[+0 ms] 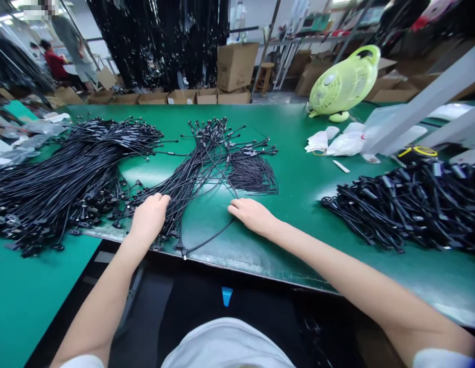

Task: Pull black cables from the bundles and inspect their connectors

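My left hand [149,217] is closed at the near end of a loose bunch of black cables [189,171], its fingertips on one or more of them. Between finger and thumb of my right hand [253,214] is a single black cable [214,235], which curves down to a connector by the table's front edge and runs up past the fingers towards the bunch. Beside the bunch lies a smaller bundle of short thin black wires [252,174]. The fingertips of both hands are partly hidden.
A big heap of black cables [80,158] covers the left of the green table [294,189]. Coiled, tied cables [417,204] are piled at right. Behind stand a lime-green fan [342,84], white plastic bags [348,140] and cardboard boxes [237,66]. Other people are far back left.
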### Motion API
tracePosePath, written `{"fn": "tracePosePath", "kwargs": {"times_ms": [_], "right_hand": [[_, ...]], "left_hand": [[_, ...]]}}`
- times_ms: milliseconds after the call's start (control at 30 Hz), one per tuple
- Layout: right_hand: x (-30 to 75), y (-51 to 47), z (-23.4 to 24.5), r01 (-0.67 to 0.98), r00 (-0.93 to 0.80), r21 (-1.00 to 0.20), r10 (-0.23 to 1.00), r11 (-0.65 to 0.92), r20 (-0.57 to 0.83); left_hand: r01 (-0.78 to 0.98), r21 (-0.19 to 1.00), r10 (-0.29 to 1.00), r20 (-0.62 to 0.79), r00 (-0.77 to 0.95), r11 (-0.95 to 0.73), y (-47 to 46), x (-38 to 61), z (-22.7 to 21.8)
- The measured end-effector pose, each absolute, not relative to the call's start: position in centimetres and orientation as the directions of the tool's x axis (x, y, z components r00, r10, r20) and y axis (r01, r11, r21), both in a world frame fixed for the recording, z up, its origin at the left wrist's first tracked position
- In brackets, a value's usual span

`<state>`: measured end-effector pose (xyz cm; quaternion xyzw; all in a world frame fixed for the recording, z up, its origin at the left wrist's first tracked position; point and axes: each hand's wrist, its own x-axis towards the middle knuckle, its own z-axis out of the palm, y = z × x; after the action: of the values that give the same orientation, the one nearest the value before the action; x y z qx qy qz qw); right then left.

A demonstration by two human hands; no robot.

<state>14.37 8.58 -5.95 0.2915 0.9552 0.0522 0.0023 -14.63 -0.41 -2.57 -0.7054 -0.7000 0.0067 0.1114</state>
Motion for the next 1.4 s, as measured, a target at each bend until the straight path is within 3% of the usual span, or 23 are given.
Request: {"fn": "tracePosePath", "kwargs": {"times_ms": [133,233,333,500,567,633,700,800,900,1000,1067,1133,1200,1233,1300,1333,1400], "right_hand": [[13.5,11.0,-1.9,0.669,-0.742,0.098,0.657,0.736,0.132],[12.5,12.1,-0.6,0.576,-0.813,0.161,0.583,0.801,0.009],[12.1,11.6,-2.2,0.47,-0.86,0.262,0.504,0.843,-0.079],[13.2,11.7,-5.6,0.345,-0.917,0.349,0.392,0.871,-0.071],[13.3,12.6,-4.9,0.301,-0.935,0.363,0.347,0.882,-0.068],[12.6,14.0,-2.5,0.304,-0.937,0.383,0.346,0.872,-0.042],[10.9,15.4,1.7,0.404,-0.907,0.4,0.419,0.823,0.055],[7.9,16.9,10.4,0.627,-0.776,0.332,0.529,0.704,0.343],[6.1,16.5,18.9,0.686,-0.637,0.223,0.423,0.692,0.644],[6.0,13.8,24.0,0.664,-0.565,0.244,0.261,0.707,0.783],[6.3,11.1,25.0,0.648,-0.583,0.299,0.203,0.701,0.787],[6.6,8.5,24.7,0.642,-0.622,0.361,0.185,0.676,0.761],[6.8,6.3,24.0,0.63,-0.665,0.43,0.163,0.647,0.729],[6.9,5.5,23.7,0.622,-0.685,0.457,0.159,0.635,0.711],[7.5,4.4,23.2,0.636,-0.692,0.471,0.18,0.612,0.699],[7.9,4.2,23.1,0.653,-0.68,0.459,0.2,0.603,0.706],[9.2,3.8,22.7,0.691,-0.637,0.412,0.231,0.594,0.735]], "left_hand": [[0.988,-0.149,0.992,0.109,0.064,-0.047,1.2,-15.2,-3.9],[0.982,-0.13,0.976,0.189,-0.109,0.135,3.8,-17.7,-3.1],[0.965,-0.066,0.949,0.209,-0.236,0.255,5.4,-20.5,-1.6],[0.999,-0.031,0.935,0.354,0.032,-0.022,3.0,-19.0,-1.4],[0.988,-0.031,0.905,0.396,0.152,-0.152,2.2,-17.0,-2.0],[0.971,0.027,0.915,0.343,0.213,-0.236,2.4,-15.6,-2.7],[0.954,0.126,0.937,0.26,0.232,-0.271,3.4,-15.1,-3.3],[0.923,0.234,0.94,0.225,0.255,-0.306,5.4,-15.4,-4.4],[0.893,0.319,0.934,0.267,0.238,-0.318,6.9,-15.8,-5.1],[0.847,0.433,0.922,0.354,0.155,-0.309,7.2,-16.1,-4.4],[0.735,0.61,0.865,0.498,-0.065,-0.296,6.3,-16.4,-2.6],[0.543,0.752,0.694,0.615,-0.373,-0.374,4.5,-16.3,0.0],[0.419,0.743,0.541,0.668,-0.511,-0.522,1.7,-15.5,3.0],[0.394,0.718,0.558,0.695,-0.453,-0.574,0.1,-14.8,4.4],[0.206,0.786,0.768,0.616,-0.174,-0.583,-3.0,-13.0,6.5],[0.059,0.863,0.865,0.502,0.015,-0.502,-4.5,-12.1,7.2],[-0.231,0.938,0.905,0.317,0.284,-0.257,-6.8,-10.4,7.9]]}}
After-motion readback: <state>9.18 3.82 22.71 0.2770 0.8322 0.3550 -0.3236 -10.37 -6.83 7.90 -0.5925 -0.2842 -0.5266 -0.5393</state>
